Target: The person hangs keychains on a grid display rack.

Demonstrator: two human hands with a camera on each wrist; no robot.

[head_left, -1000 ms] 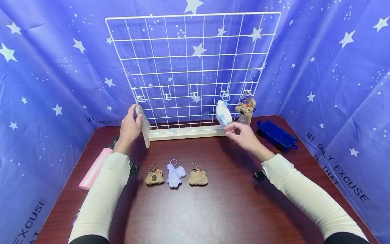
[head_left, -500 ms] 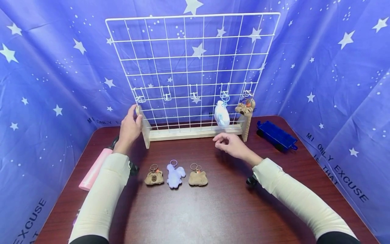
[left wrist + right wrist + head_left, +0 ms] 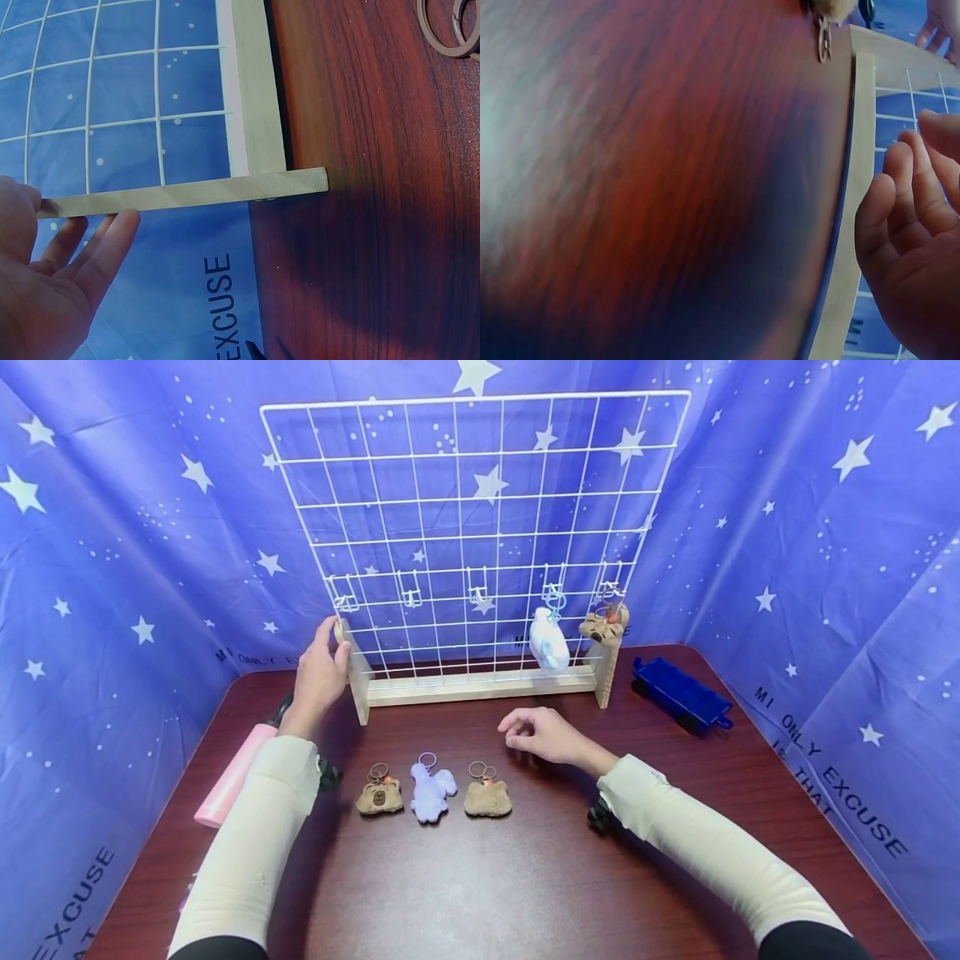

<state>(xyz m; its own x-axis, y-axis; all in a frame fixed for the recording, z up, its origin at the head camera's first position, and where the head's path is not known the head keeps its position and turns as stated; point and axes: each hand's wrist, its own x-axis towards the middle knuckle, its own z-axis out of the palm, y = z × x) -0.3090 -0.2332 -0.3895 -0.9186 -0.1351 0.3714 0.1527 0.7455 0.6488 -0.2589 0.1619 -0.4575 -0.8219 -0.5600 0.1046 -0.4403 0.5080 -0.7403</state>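
Note:
My left hand (image 3: 318,675) grips the left wooden side piece (image 3: 357,681) of a white wire grid rack (image 3: 480,539). In the left wrist view, thumb and fingers lie on either side of that side piece (image 3: 187,193). My right hand (image 3: 546,737) hovers over the table with fingers loosely bent, holding nothing. Just in front of it lies a brown plush keychain (image 3: 487,799); a lilac plush keychain (image 3: 431,793) and a brown bear-like keychain (image 3: 379,797) lie farther left. A white-and-blue plush keychain (image 3: 549,642) and a brown plush keychain (image 3: 602,628) hang from rack hooks.
Several white hooks (image 3: 411,597) sit along one grid row, three of them bare. A pink cylinder (image 3: 236,774) lies at the left beside my forearm. The blue tray-like object (image 3: 681,693) rests at the right. Starry blue cloth (image 3: 810,527) surrounds the table (image 3: 480,893).
My right hand has let go of the white-and-blue plush keychain and moved down and left towards the keychains on the table. That keychain hangs from its hook. My left hand has stayed put.

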